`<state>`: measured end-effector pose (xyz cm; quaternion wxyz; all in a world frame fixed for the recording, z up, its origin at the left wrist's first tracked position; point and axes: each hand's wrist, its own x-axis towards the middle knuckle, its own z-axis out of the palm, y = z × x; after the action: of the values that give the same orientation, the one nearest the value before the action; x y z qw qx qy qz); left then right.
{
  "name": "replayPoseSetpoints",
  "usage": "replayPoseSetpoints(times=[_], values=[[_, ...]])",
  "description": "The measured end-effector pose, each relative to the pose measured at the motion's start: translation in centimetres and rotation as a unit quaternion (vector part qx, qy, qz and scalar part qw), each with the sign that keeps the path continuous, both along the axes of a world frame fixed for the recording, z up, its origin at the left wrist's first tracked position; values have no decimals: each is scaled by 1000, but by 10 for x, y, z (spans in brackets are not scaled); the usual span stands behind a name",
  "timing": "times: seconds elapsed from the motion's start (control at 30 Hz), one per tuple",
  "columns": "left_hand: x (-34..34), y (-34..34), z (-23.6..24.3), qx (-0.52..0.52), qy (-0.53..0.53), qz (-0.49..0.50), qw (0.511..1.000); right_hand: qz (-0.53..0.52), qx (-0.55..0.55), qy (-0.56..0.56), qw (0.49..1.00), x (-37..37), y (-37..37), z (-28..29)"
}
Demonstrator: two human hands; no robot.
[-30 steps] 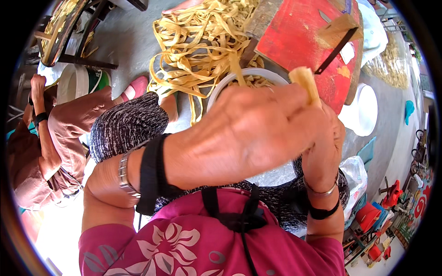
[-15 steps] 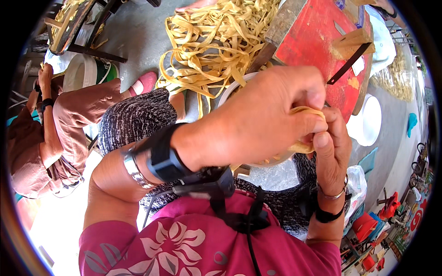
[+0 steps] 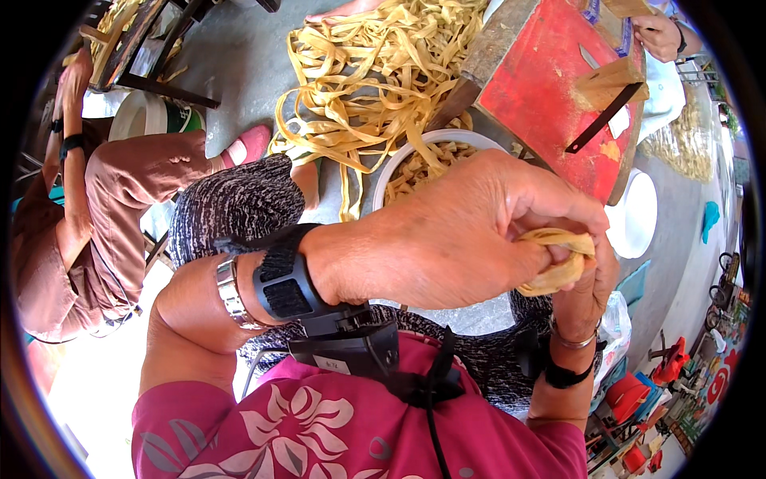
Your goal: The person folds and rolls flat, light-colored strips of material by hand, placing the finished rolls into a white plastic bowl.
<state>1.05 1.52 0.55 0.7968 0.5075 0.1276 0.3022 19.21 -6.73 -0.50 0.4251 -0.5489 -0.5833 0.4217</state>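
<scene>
In front of my chest, my left hand [image 3: 455, 231] is closed on a flat, yellowish-tan strip [image 3: 550, 275]. The strip is bent round into a small loop or coil, and my left fingers press at its middle. My right hand [image 3: 602, 275] meets it from the other side, against the coil; most of its fingers are hidden behind the strip and my left hand. Below and beyond my hands stands a white tub [image 3: 483, 140] with small tan pieces [image 3: 419, 172] in it, partly covered by my left hand.
Long tan strips [image 3: 351, 96] lie heaped on the grey floor ahead. A red-topped wooden board [image 3: 527, 88] with a dark blade [image 3: 602, 120] stands at the right, a white bucket [image 3: 634, 211] beside it. Another person's hand [image 3: 658, 36] is beyond; someone in brown trousers [image 3: 144, 172] sits left.
My hands have shifted slightly right and nearer, and the strip now shows as a rounded coil. More of the tub shows. The person at left has raised a hand; another hand shows at upper right.
</scene>
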Motion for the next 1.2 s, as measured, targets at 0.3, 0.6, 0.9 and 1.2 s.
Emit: replayPoseSetpoints(times=[0.3,0.6,0.9,1.2], values=[[10,-11,-3,-49,-32,29,998,-19,-52,20,998,6,-5,0],[14,-9,-12,293,104,193,931,-54,-25,16,998,-3,-6,-10],[13,1,0,25,76,65,995,-73,5,133,988,-12,0,-12],[8,-2,-14,-340,-81,-157,924,-153,-46,-18,987,-3,1,-8]])
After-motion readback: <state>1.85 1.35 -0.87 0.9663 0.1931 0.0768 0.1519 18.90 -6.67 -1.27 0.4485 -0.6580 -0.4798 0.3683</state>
